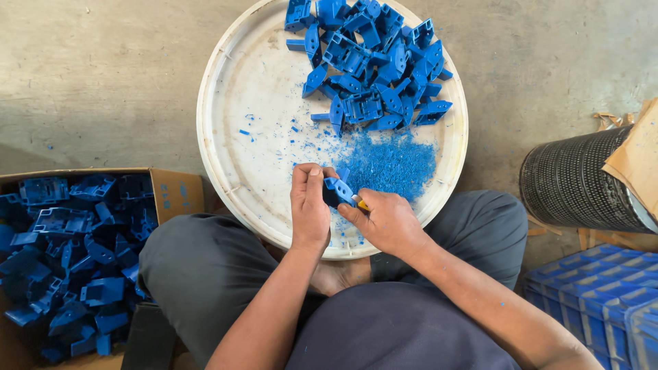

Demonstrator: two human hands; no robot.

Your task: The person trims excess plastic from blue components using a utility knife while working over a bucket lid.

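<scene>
Dark grey trousers (205, 267) of a seated person fill the near edge, knees spread to left and right. Between the knees rests a round white tray (236, 130), its far half extending onto the concrete floor (103, 68). Left hand (310, 205): fingers curled, thumb pressed along the top of a small blue plastic part (337, 190), which it pinches just above the tray's near rim. Right hand (387, 219): closed around a small cutting tool with a yellow tip (360, 203), the tip touching the part. Blue shavings (391, 164) lie heaped on the tray just beyond the hands. Far side of tray: a pile of blue moulded parts (370, 65). Left: an open cardboard box (175, 192) holding more blue parts (68, 253). Right: a black perforated cylinder (582, 181) lying on its side, touched by brown cardboard (641, 157); near right, blue crates (603, 291).
</scene>
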